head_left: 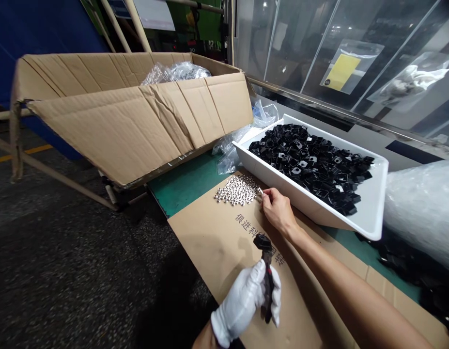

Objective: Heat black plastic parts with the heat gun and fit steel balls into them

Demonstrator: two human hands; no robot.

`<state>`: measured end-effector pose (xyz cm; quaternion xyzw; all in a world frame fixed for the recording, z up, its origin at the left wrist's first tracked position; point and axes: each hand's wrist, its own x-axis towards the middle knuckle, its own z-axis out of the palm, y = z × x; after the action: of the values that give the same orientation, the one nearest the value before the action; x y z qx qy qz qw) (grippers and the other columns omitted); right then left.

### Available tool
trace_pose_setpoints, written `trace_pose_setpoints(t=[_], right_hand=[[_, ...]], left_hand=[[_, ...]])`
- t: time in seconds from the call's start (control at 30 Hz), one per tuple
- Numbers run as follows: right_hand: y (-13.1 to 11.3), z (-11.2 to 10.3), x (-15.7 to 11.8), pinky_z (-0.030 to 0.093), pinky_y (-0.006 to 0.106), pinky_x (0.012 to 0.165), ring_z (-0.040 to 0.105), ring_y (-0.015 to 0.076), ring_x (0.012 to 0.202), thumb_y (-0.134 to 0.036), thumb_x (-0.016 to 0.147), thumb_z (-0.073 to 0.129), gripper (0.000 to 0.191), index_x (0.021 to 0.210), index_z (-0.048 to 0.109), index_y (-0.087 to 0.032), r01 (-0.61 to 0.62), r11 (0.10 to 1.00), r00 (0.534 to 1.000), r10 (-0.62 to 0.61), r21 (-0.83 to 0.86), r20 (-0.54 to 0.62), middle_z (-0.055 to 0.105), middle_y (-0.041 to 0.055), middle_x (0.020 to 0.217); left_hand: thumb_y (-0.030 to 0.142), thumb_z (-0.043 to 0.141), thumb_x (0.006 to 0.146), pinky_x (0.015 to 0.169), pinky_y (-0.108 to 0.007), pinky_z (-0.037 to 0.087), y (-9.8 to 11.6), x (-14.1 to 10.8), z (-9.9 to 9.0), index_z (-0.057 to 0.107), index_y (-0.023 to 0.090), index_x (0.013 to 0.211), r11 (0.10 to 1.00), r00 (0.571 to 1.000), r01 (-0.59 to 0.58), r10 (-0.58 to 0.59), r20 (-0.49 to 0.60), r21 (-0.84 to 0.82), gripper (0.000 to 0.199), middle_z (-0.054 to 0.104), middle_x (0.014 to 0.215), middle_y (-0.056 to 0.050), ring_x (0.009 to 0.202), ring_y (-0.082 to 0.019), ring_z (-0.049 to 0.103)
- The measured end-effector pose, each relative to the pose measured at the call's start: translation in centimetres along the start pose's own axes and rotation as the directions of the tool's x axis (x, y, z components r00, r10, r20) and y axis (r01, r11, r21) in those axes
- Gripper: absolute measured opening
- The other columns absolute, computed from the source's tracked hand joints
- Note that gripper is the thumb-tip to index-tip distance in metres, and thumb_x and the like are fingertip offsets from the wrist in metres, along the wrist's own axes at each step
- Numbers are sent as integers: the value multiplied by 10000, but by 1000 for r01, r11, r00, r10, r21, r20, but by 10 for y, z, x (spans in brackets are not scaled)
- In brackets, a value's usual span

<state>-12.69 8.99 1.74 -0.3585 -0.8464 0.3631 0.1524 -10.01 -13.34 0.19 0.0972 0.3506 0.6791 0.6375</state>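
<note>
My left hand (245,301), in a white glove, is wrapped round dark pliers (268,291). At the tip of the pliers is a small black plastic part (262,241), held above the cardboard sheet. My bare right hand (277,208) pinches a small shiny metal piece (260,191) at the right edge of a pile of small metal rings (237,190). The pile lies on the flat cardboard sheet (198,225), which has printed characters. Right of my right hand stands a white tray (369,220) heaped with black plastic parts (311,160).
A large open cardboard box (137,131) with clear plastic bags (177,71) stands at the left. Under the sheet is a green tabletop (184,186). Bulky plastic wrap (424,208) lies at the right, near more black parts. Clear panels rise behind the tray.
</note>
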Motion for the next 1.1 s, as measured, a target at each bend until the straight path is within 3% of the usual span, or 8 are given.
trace_pose_setpoints(t=[0.67, 1.1], right_hand=[[-6, -3, 1, 609, 464, 918, 691, 259, 1078, -377, 1045, 666, 331, 1336, 645, -222, 82, 978, 996, -74, -192, 46, 665, 104, 1315], [-6, -6, -5, 609, 456, 916, 693, 250, 1064, -378, 1048, 661, 289, 1287, 668, -216, 49, 973, 999, -53, -225, -12, 678, 99, 1290]], left_hand=[[710, 512, 984, 519, -281, 565, -1, 2, -1, 667, 105, 934, 1000, 1000, -2, 2, 9, -22, 627, 639, 704, -63, 537, -151, 633], [709, 476, 999, 521, -285, 558, 0, 1, -1, 658, 106, 933, 1000, 1000, -5, 5, 27, -9, 633, 638, 700, -66, 532, -161, 639]])
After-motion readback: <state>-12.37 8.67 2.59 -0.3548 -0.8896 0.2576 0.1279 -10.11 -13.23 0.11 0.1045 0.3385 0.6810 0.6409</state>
